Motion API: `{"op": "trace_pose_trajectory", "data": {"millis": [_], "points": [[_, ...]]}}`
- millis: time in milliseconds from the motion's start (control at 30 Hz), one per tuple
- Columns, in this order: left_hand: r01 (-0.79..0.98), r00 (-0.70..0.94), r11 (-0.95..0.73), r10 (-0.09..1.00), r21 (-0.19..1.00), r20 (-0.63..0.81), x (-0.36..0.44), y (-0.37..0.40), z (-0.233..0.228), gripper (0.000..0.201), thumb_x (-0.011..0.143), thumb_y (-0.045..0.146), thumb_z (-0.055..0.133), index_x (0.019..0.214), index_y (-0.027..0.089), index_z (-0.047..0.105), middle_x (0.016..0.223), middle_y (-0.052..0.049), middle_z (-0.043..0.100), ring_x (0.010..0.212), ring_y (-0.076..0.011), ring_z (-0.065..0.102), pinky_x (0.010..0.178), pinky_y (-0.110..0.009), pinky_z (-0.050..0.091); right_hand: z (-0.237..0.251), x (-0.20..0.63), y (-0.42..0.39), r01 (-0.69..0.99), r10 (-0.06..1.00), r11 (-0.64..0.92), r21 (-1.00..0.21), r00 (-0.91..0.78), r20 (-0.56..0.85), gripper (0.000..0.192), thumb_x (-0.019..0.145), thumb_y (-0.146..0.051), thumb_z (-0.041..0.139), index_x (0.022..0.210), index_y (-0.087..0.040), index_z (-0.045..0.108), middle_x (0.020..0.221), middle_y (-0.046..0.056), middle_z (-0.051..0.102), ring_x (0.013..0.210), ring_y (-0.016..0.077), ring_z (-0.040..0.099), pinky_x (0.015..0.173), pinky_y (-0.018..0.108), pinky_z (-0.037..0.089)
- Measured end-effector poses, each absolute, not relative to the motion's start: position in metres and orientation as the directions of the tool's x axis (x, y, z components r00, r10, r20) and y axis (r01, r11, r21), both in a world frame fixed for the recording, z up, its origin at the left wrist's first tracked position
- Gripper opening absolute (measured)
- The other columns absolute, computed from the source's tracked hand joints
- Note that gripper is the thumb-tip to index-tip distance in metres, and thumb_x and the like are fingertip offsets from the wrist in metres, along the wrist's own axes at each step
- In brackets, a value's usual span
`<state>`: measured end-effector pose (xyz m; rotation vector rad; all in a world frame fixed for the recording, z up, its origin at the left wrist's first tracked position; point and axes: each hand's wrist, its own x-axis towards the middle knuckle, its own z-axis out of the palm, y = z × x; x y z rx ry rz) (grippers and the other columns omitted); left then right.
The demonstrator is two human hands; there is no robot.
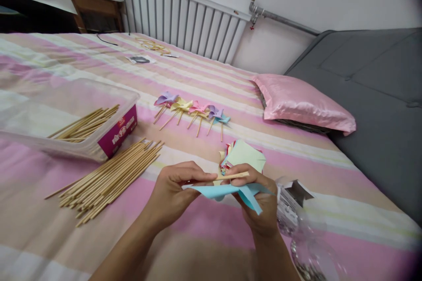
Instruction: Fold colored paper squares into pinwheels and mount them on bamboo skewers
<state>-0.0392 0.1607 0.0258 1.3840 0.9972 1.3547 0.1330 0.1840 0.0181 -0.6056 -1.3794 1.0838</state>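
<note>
Between my hands is a light-blue paper pinwheel with a short wooden stick lying along its upper side. My left hand is closed, pinching the stick's left part and the paper's left edge. My right hand grips the right part of the paper, its fingers curled behind and around the stick. Just beyond my hands sits a stack of cut paper squares, pale green on top. Farther off, several finished pinwheels in purple, yellow, pink and blue lie in a row.
Many bamboo sticks lie at left beside a clear plastic box with more sticks inside. At right are an opened small box and a clear container of small metal pieces. A pink pillow rests near the grey headboard.
</note>
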Motion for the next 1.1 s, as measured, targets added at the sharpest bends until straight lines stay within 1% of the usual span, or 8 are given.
{"op": "trace_pose_trajectory", "data": {"millis": [267,367,567,800,1100], "points": [[-0.054,0.065,-0.231,0.970,0.971,0.235,-0.0374,0.1612,0.0278,0.022,0.068,0.009,0.068,0.083,0.023,0.076,0.071,-0.004,0.068,0.065,-0.0148,0.065,0.057,-0.022,0.049,0.0202,0.1311,0.1830,-0.290,0.870,0.410,-0.864,-0.160,0.467,0.010,0.070,-0.014,0.072,0.073,-0.024,0.071,0.083,0.003,0.070,0.071,0.0174,0.068,0.060,0.030,0.057],[-0.059,0.055,-0.233,0.970,0.971,0.236,-0.0367,0.1608,0.0276,0.020,0.069,0.011,0.068,0.083,0.023,0.076,0.070,-0.004,0.067,0.064,-0.0145,0.064,0.055,-0.021,0.049,0.0218,0.1304,0.1822,-0.306,0.866,0.413,-0.858,-0.161,0.474,0.013,0.071,-0.011,0.071,0.074,-0.024,0.071,0.084,0.003,0.072,0.071,0.0166,0.068,0.062,0.030,0.058],[-0.046,0.071,-0.256,0.963,0.966,0.259,-0.0374,0.1614,0.0253,0.025,0.070,0.009,0.068,0.086,0.026,0.075,0.072,-0.003,0.068,0.066,-0.0135,0.064,0.057,-0.021,0.048,0.0234,0.1295,0.1819,-0.345,0.855,0.408,-0.846,-0.182,0.486,0.015,0.073,-0.010,0.068,0.076,-0.024,0.071,0.085,0.003,0.073,0.073,0.0167,0.069,0.064,0.030,0.059],[-0.031,0.060,-0.266,0.962,0.963,0.268,-0.0371,0.1617,0.0257,0.023,0.069,0.009,0.068,0.085,0.024,0.075,0.072,-0.003,0.068,0.065,-0.0141,0.064,0.057,-0.021,0.049,0.0210,0.1304,0.1827,-0.317,0.859,0.417,-0.852,-0.169,0.484,0.011,0.072,-0.014,0.070,0.075,-0.024,0.070,0.082,0.004,0.074,0.074,0.0183,0.069,0.066,0.033,0.058],[-0.046,0.055,-0.311,0.948,0.949,0.314,-0.0374,0.1617,0.0253,0.023,0.070,0.009,0.067,0.085,0.025,0.075,0.072,-0.003,0.068,0.064,-0.0132,0.063,0.057,-0.021,0.048,0.0209,0.1300,0.1824,-0.318,0.860,0.415,-0.852,-0.170,0.482,0.013,0.072,-0.012,0.070,0.075,-0.025,0.070,0.085,0.003,0.074,0.077,0.0181,0.069,0.066,0.031,0.058]]}}
